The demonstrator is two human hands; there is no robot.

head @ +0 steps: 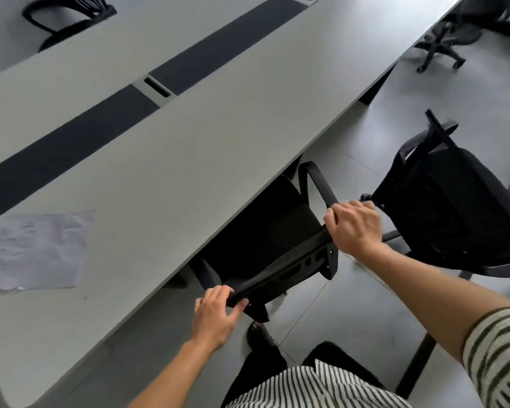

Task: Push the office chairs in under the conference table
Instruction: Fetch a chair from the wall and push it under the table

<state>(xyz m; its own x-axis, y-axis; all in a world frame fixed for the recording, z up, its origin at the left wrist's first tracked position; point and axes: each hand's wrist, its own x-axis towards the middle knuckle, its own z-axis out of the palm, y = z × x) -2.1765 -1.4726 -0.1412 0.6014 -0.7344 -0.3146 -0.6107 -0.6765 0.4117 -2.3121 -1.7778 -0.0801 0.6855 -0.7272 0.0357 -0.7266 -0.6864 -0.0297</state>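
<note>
A black office chair [265, 231] stands in front of me with its seat partly under the edge of the long grey conference table [165, 160]. My left hand [215, 316] grips the left end of its backrest top. My right hand [355, 228] grips the right end, by the armrest. A second black chair [451, 210] stands out on the floor to the right, turned away from the table. A third chair [451, 39] sits apart from the table at the far right. A fourth chair [71, 22] is tucked at the table's far side.
A crumpled sheet of paper [36, 248] lies on the table at the left. Dark cable strips with a grommet [156, 86] run down the table's middle. A table leg [374, 86] stands between the chairs. My foot [261, 337] is on the tiled floor behind the chair.
</note>
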